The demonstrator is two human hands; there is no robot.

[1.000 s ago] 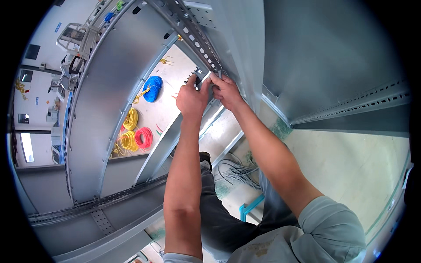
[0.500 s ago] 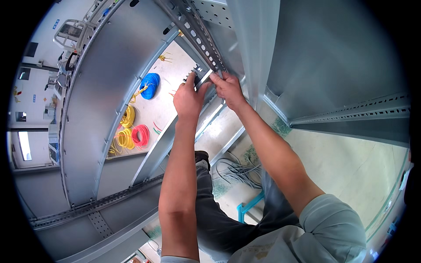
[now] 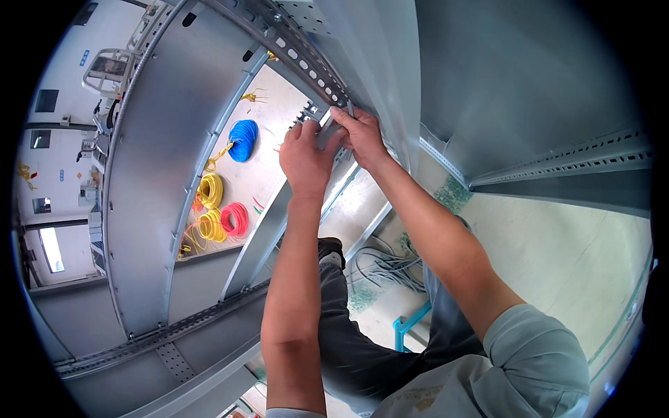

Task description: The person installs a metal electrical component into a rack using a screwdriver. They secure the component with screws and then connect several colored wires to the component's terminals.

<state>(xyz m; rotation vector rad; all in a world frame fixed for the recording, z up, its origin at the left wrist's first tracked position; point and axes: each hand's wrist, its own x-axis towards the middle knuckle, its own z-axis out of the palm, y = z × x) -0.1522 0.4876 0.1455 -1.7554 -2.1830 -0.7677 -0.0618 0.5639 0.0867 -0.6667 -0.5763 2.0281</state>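
Note:
My left hand (image 3: 304,157) is at the corner of a metal cabinet frame, its fingers curled over a grey bracket with a notched, comb-like edge (image 3: 306,113). Close beside it, my right hand (image 3: 365,139) is closed with the thumb pressed on a thin grey metal strip (image 3: 350,109), whose end sticks up past the fingers. What kind of piece the strip is, I cannot make out. Both hands are just below a slotted upright rail (image 3: 306,65). The fingertips and the contact between the parts are partly hidden.
Beyond the frame opening lie a blue wire coil (image 3: 242,141), yellow coils (image 3: 210,189) and a red coil (image 3: 235,219). Sheet-metal panels (image 3: 157,139) flank me left and right. Grey cable (image 3: 390,268) and a teal stool (image 3: 411,324) are by my legs.
The view has shifted slightly. My left fingers have curled in closer to the bracket, and my two hands are nearer together. The right hand keeps its hold on the strip.

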